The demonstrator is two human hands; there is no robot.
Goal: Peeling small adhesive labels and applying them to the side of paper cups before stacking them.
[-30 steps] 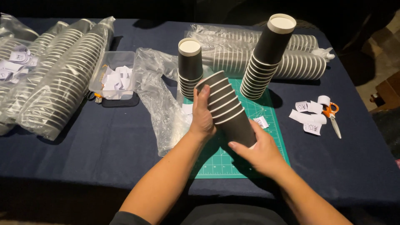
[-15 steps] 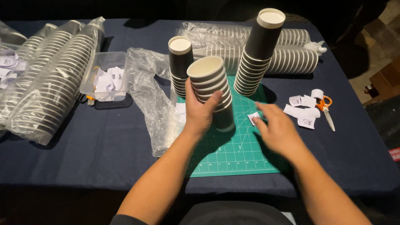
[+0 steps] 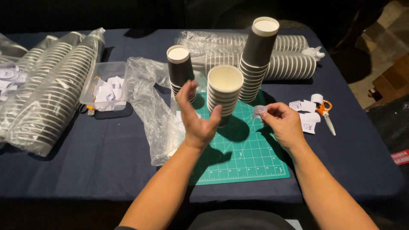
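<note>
Whereas left hand (image 3: pixel 197 121) gripped cup stack (image 3: pixel 223 94) half a second ago, fingers now spread, palm just beside stack — stack upright on green mat (image 3: pixel 247 155). Right hand (image 3: pixel 284 125), apart from left, pinches small paper label (image 3: pixel 259 111) — lifted off mat.

A makeshift craft or packing station, not a kitchen: a worktop (image 3: pixel 85 166) draped in dark blue cloth carries a green gridded cutting mat (image 3: pixel 247 157), plastic-sleeved rows of ribbed black paper cups (image 3: pixel 47 93), orange-handled scissors (image 3: pixel 326 113) and small white paper cut-outs (image 3: pixel 304 115).
</note>
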